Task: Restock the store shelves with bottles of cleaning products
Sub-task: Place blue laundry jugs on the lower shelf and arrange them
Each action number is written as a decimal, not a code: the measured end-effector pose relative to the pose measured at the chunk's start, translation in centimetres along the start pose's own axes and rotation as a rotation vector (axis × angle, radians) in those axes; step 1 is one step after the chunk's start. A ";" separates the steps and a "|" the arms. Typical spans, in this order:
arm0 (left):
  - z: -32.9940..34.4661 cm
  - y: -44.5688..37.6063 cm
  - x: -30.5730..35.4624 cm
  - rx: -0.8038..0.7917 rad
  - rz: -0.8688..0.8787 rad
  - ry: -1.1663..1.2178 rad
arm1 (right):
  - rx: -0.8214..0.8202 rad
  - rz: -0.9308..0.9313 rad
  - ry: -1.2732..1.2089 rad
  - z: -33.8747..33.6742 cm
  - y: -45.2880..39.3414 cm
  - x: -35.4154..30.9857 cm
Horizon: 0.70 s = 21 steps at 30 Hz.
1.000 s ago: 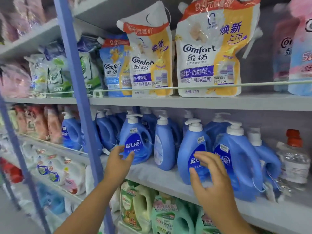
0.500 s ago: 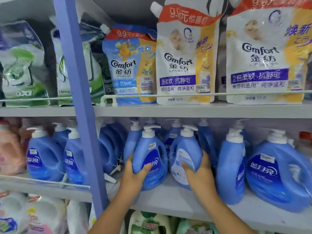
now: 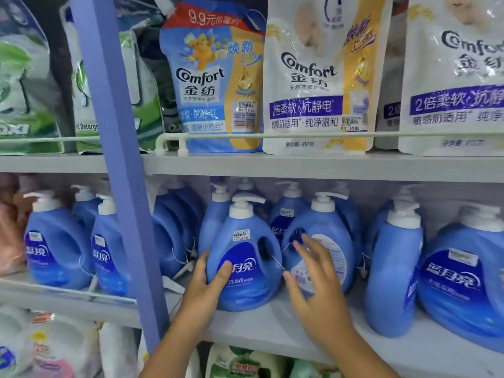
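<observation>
Front blue pump bottle (image 3: 242, 263) stood upright on the grey shelf (image 3: 272, 326), just right of the purple upright post (image 3: 120, 170); left hand (image 3: 201, 293) gripped its lower left side, thumb across the label; right hand (image 3: 316, 285) was spread wide, fingers straight, in front of the next bottle (image 3: 324, 241) to the right, contact unclear; Comfort pouches (image 3: 313, 77) stood on the shelf above.
</observation>
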<state>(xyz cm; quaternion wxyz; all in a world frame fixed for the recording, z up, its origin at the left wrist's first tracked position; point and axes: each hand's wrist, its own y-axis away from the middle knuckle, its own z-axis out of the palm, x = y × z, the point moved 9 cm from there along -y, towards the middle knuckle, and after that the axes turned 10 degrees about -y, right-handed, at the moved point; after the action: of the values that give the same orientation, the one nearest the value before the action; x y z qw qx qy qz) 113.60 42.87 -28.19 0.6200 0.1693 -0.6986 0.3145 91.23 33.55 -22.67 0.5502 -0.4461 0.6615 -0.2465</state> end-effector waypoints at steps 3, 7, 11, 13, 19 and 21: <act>0.7 0.4 0.4 -0.072 -0.002 0.049 | -0.027 0.342 -0.352 0.9 -0.8 2.2; 3.0 1.8 1.7 -0.230 0.007 -0.001 | -0.122 0.475 -0.454 2.8 -1.2 2.1; 4.4 2.6 2.7 -0.264 0.098 -0.301 | -0.064 0.468 -0.387 0.9 -0.8 1.3; 3.6 2.0 3.7 -0.149 0.233 -0.480 | -0.025 0.434 -0.320 -0.6 -0.6 1.1; -2.6 -0.9 5.8 0.491 0.267 -0.572 | 0.128 0.412 -0.265 -3.3 0.7 2.0; -3.2 -2.5 5.4 0.525 0.193 -0.573 | 0.169 0.397 -0.221 -3.8 1.1 2.2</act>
<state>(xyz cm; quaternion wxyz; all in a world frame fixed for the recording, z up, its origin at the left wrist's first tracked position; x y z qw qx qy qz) 116.60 43.93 -22.23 0.3035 0.3363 -0.7518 0.4792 87.28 31.56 -23.65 0.6921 -0.2841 0.6491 -0.1376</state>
